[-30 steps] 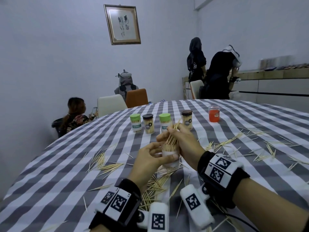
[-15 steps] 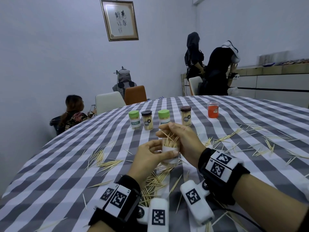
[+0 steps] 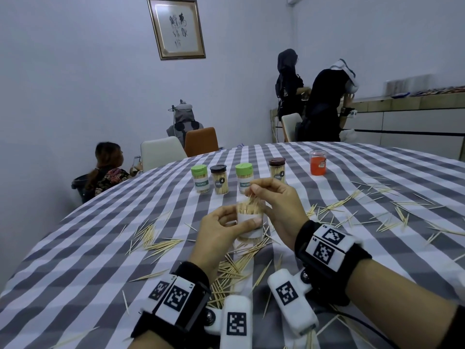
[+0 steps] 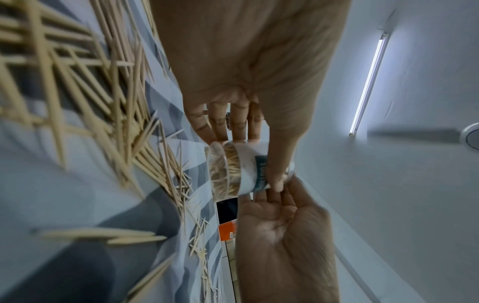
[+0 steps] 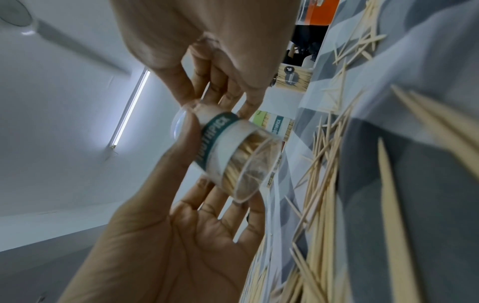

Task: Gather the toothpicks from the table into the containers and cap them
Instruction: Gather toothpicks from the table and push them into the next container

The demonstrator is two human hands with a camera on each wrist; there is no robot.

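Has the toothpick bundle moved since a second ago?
Yes: toothpick bundle sank into the container; tips, earlier level with the green-capped jar, now below it.

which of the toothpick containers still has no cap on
The clear container held in the left hand, toothpicks poking from its open top. The four standing behind it wear green or dark caps.

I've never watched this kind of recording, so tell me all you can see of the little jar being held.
The jar is a small clear plastic cylinder with a white label and a teal band. It has no cap and is packed with pale wooden toothpicks. The left hand grips it just above the table, and the right hand pinches toothpicks at its open mouth.
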